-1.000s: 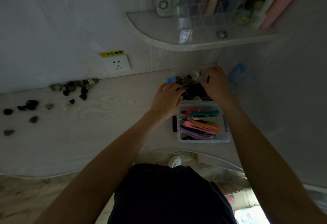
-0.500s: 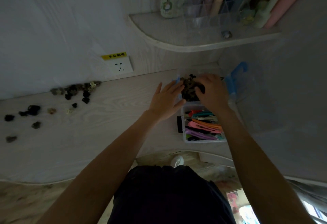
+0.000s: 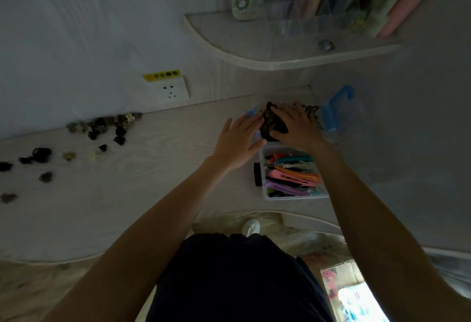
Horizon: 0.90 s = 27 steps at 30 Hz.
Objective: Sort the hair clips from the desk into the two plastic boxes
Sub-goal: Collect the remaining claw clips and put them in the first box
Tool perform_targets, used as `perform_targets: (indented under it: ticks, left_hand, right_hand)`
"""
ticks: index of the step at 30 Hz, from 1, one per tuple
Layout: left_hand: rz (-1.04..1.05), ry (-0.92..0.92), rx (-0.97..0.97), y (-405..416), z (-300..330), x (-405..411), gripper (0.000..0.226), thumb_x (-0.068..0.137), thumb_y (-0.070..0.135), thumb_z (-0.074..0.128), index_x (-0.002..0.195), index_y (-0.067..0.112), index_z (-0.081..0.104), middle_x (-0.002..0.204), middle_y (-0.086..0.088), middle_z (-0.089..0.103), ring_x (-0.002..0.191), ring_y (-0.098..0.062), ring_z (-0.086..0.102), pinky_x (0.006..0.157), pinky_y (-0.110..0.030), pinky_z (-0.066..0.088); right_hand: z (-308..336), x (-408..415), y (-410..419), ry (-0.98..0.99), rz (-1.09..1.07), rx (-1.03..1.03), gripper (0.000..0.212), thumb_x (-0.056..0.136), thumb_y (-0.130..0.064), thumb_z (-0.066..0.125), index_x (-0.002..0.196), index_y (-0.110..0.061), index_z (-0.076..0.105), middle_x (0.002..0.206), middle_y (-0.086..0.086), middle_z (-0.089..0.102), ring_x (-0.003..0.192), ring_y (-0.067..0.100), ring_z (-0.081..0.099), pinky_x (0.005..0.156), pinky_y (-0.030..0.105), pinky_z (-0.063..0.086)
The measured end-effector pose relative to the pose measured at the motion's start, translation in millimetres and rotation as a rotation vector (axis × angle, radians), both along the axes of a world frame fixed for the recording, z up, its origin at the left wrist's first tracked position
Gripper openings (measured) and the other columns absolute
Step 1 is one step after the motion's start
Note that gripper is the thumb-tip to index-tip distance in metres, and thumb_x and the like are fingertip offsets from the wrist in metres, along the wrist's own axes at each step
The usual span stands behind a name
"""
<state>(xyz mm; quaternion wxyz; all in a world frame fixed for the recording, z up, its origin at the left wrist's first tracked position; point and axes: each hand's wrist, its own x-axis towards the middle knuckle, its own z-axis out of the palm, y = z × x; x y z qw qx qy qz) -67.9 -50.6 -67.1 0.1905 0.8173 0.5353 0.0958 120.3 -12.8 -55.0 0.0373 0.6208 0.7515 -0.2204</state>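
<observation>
At the back right corner of the pale wooden desk [image 3: 153, 194], the left hand [image 3: 238, 141] lies flat, fingers straight, beside the far clear plastic box [image 3: 254, 114]. The right hand [image 3: 297, 125] presses flat on its heap of small dark claw clips [image 3: 274, 124]. Loose dark clips [image 3: 107, 127] lie along the desk's back edge.

Desk [image 3: 142, 194]: pale matt wood grain. Near box [image 3: 295, 197]: clear glossy plastic. Long clips [image 3: 295, 176]: smooth coloured plastic.

Single head-worn wide-angle view, looking forward and steeply down from above the person's torso onto the worktop [image 3: 127, 194]. Both forearms reach away from the lens; the far wall and shelf [image 3: 254, 49] fill the upper frame. No second view.
</observation>
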Motion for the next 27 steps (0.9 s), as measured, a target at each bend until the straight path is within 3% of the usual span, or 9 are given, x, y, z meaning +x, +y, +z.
perform_targets:
  ticks: [2, 4, 7, 9, 13, 16, 18, 21, 27]
  left_hand:
    - [0.005, -0.126, 0.034, -2.6, 1.8, -6.1, 0.053, 0.096, 0.040, 0.042, 0.142, 0.017, 0.034, 0.152, -0.002, 0.032, 0.142, -0.021, 0.025, 0.116, -0.042, 0.021]
    - [0.055, -0.246, 0.079, -8.6, 5.8, -21.5, 0.045, 0.094, 0.034, 0.044, 0.134, 0.013, 0.047, 0.142, -0.006, 0.046, 0.133, -0.024, 0.039, 0.109, -0.038, 0.031]
    - [0.220, -0.388, 0.134, -27.6, 11.4, -62.5, 0.036, 0.095, 0.027, 0.044, 0.128, 0.016, 0.053, 0.130, -0.004, 0.057, 0.119, -0.020, 0.050, 0.102, -0.033, 0.038]
    - [0.389, -0.422, 0.184, -48.3, 11.4, -107.0, 0.031, 0.095, 0.022, 0.047, 0.125, 0.019, 0.055, 0.125, 0.000, 0.061, 0.113, -0.014, 0.052, 0.100, -0.030, 0.038]
    - [0.680, -0.335, 0.194, -95.9, -1.6, -211.0, 0.033, 0.090, 0.015, 0.052, 0.122, 0.015, 0.056, 0.123, -0.005, 0.061, 0.113, -0.023, 0.054, 0.098, -0.031, 0.038]
    - [0.862, -0.136, 0.129, -128.5, -19.9, -301.3, 0.048, 0.082, 0.021, 0.058, 0.128, 0.015, 0.051, 0.134, -0.011, 0.051, 0.123, -0.034, 0.045, 0.103, -0.043, 0.034]
    - [1.049, -0.036, -0.010, -145.2, -28.0, -349.7, 0.067, 0.078, 0.029, 0.069, 0.138, 0.018, 0.039, 0.147, -0.012, 0.034, 0.133, -0.037, 0.030, 0.106, -0.051, 0.029]
    - [1.232, -0.009, -0.149, -160.7, -39.5, -398.8, 0.093, 0.072, 0.046, 0.073, 0.145, 0.021, 0.021, 0.155, -0.014, 0.012, 0.140, -0.038, 0.014, 0.110, -0.055, 0.020]
    - [1.227, -0.138, -0.059, -153.1, -68.1, -450.1, 0.084, 0.084, 0.045, 0.061, 0.148, 0.015, 0.016, 0.156, -0.020, 0.006, 0.143, -0.038, 0.008, 0.116, -0.052, 0.015]
  right_hand:
    - [5.0, -10.8, -6.7, 0.162, -0.083, 0.099, 0.065, 0.085, -0.044, 0.054, 0.142, -0.026, 0.029, 0.154, 0.005, 0.026, 0.142, 0.032, 0.016, 0.115, 0.055, 0.016]
    - [12.2, -27.2, -20.9, 0.359, -0.161, 0.244, 0.054, 0.082, -0.038, 0.054, 0.130, -0.015, 0.047, 0.137, 0.012, 0.048, 0.128, 0.034, 0.040, 0.109, 0.046, 0.031]
    - [27.8, -69.4, -49.6, 0.515, -0.221, 0.411, 0.030, 0.087, -0.021, 0.055, 0.115, -0.010, 0.059, 0.117, 0.013, 0.060, 0.113, 0.031, 0.051, 0.096, 0.034, 0.037]
    - [30.2, -114.8, -63.1, 0.558, -0.148, 0.427, 0.026, 0.088, -0.020, 0.052, 0.110, -0.012, 0.061, 0.113, 0.009, 0.063, 0.110, 0.028, 0.053, 0.096, 0.029, 0.036]
    - [10.9, -206.8, -74.4, 0.572, 0.131, 0.148, 0.031, 0.089, -0.025, 0.049, 0.118, -0.017, 0.058, 0.120, 0.005, 0.060, 0.114, 0.023, 0.050, 0.090, 0.015, 0.027]
    - [-8.1, -275.1, -65.1, 0.490, 0.248, 0.033, 0.042, 0.089, -0.018, 0.054, 0.131, -0.018, 0.046, 0.136, 0.008, 0.046, 0.124, 0.027, 0.039, 0.101, 0.028, 0.030]
    - [-21.8, -314.9, -49.4, 0.425, 0.247, 0.003, 0.053, 0.088, -0.019, 0.057, 0.137, -0.018, 0.038, 0.144, 0.011, 0.034, 0.130, 0.032, 0.031, 0.107, 0.039, 0.029]
    - [-43.8, -357.1, -28.3, 0.365, 0.176, -0.020, 0.064, 0.085, -0.028, 0.060, 0.141, -0.018, 0.030, 0.150, 0.015, 0.022, 0.138, 0.034, 0.018, 0.111, 0.042, 0.023]
    - [-70.0, -399.7, -15.1, 0.333, -0.043, 0.050, 0.063, 0.084, -0.035, 0.059, 0.138, -0.019, 0.031, 0.148, 0.016, 0.023, 0.136, 0.036, 0.020, 0.113, 0.047, 0.025]
